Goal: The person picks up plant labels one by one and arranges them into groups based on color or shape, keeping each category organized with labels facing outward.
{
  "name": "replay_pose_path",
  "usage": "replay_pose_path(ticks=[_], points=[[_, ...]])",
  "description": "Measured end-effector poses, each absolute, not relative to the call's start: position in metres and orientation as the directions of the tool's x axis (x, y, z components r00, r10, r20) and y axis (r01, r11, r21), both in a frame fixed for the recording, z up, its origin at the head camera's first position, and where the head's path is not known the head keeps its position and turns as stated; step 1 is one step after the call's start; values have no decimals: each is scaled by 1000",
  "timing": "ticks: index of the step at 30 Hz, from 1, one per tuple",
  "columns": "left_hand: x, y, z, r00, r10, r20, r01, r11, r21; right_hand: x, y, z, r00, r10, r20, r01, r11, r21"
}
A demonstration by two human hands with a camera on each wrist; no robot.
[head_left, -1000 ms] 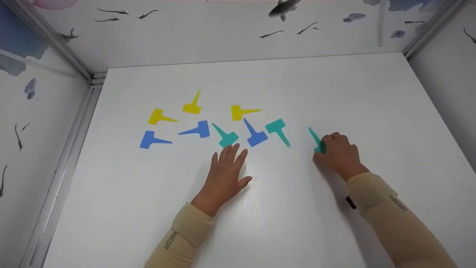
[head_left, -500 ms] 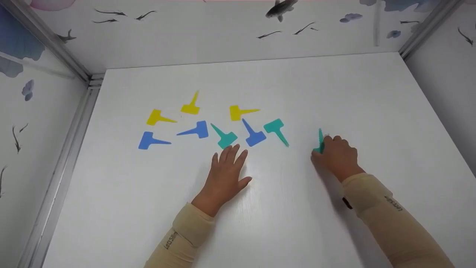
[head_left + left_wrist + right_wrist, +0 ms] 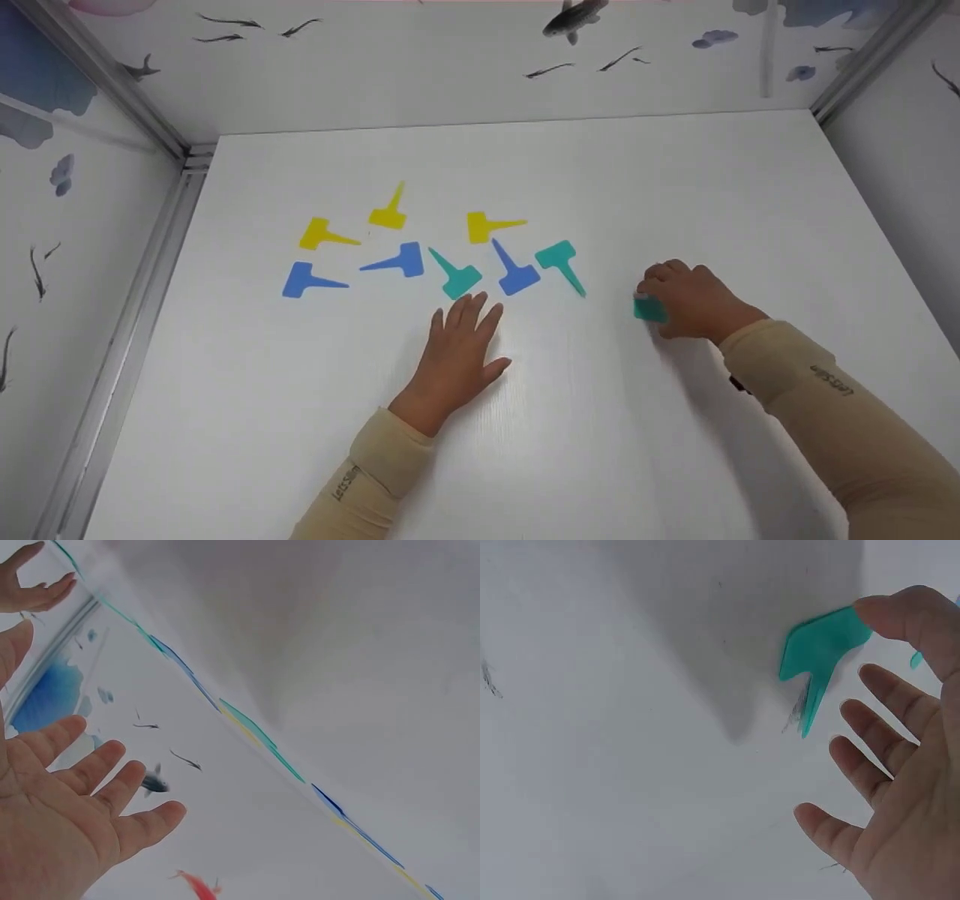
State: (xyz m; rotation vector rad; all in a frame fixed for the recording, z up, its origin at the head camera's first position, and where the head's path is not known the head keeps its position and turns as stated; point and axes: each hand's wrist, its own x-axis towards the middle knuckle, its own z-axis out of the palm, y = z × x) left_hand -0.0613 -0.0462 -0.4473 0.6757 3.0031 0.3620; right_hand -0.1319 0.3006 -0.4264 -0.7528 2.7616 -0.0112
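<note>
Left hand (image 3: 451,361): spread, fingertips at a teal tag (image 3: 460,282); whether touching, I can't tell.
Right-hand tag (image 3: 649,310): left of my right hand (image 3: 694,301), thumb at its corner; its stem seems to point away from me, broad end towards me.
Nearer hand: the right hand, fingers apart, not visibly pinching.

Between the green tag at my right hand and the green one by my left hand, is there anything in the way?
Yes, in the head view another green tag and, nearer your left hand, a blue tag lie on the table, roughly along the straight line between them.
</note>
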Motion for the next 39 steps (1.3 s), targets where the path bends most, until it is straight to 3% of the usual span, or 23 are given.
replay_pose_path(ticks=[11, 18, 28, 34, 39], points=[[-62, -45, -449, -901, 434, 0, 422, 878, 227, -137, 287, -432, -833, -470, -292, -492, 871, 2], [-63, -44, -449, -899, 438, 0, 427, 876, 226, -136, 288, -435, -828, -515, -222, -530, 848, 14], [-63, -43, -449, -900, 435, -6, 424, 881, 209, -143, 283, -431, -878, -392, -275, -393, 918, -56], [-62, -43, -448, -901, 433, 1, 424, 881, 209, -150, 292, -424, -862, -351, -365, -351, 934, -68], [-60, -46, -447, -904, 426, 9, 419, 884, 207, -147, 302, -419, -833, -393, -389, -370, 919, -136]])
